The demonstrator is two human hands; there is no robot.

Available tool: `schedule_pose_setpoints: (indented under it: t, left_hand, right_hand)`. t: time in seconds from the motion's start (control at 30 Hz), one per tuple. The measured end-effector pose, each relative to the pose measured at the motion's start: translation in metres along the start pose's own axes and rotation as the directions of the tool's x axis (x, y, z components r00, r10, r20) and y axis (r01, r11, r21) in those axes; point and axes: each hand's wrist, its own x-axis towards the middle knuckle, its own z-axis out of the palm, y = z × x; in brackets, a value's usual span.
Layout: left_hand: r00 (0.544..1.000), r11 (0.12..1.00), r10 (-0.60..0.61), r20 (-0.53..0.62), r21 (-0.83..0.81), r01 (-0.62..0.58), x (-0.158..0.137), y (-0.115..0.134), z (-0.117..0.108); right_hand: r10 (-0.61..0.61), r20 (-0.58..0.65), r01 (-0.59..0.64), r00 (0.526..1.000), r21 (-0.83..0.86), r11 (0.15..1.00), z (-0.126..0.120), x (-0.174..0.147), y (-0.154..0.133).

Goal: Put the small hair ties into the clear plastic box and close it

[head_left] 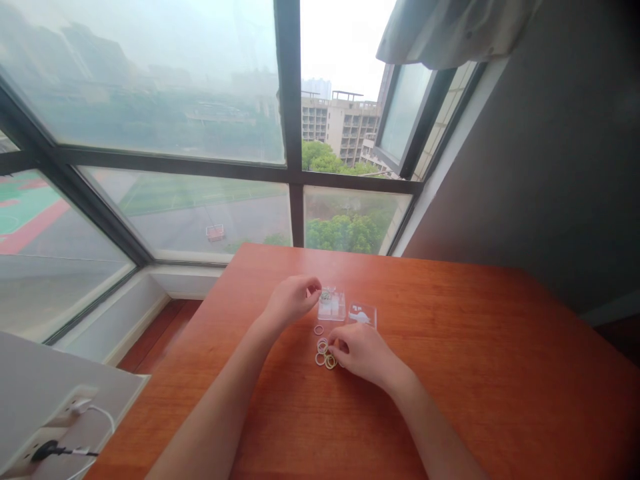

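Beside the far left corner of a clear plastic box (pixel 332 308), my left hand (pixel 295 297) has its fingers closed in a pinch. A greenish ring lies in the box near those fingertips; whether they grip the ring or the box's edge I cannot make out. My right hand (pixel 363 352) is lowered over a small cluster of pale rings (pixel 321 359), thumb and forefinger pinched at a ring on the cluster's right side. One pinkish ring (pixel 319 330) lies apart, between box and cluster. A clear lid (pixel 363 313) with white marks rests right of the box, partly behind my right hand.
Everything stands on a reddish-brown wooden table (pixel 480 360). Dark-framed windows (pixel 295 175) rise past its far edge, one pane swung out at the right. A grey wall (pixel 560 147) borders the right side. Sockets with a black plug (pixel 46 451) are at lower left.
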Motion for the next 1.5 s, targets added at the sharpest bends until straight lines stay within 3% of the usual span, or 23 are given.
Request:
schedule_pose_setpoints:
  t: [1.0, 1.23, 1.33, 1.5]
  left_hand:
    - [0.999, 1.000, -0.004, 0.034, -0.003, 0.004, 0.000, 0.000, 0.003]
    - [0.999, 1.000, 0.000, 0.033, -0.008, 0.001, 0.000, 0.001, 0.003]
    - [0.999, 1.000, -0.007, 0.042, -0.027, 0.008, 0.000, 0.002, 0.002]
    - [0.998, 0.993, -0.002, 0.055, -0.120, 0.009, 0.001, 0.005, 0.002]
  right_hand:
    - [0.101, -0.082, -0.105, 0.992, -0.045, 0.993, -0.008, 0.002, 0.014]
    - [0.099, -0.134, -0.095, 0.986, 0.040, 0.995, -0.008, 0.004, 0.016]
    - [0.102, -0.261, -0.068, 0.960, 0.135, 0.988, -0.009, 0.006, 0.016]
    - [0.210, -0.513, -0.062, 0.832, 0.290, 0.955, -0.013, 0.007, 0.014]
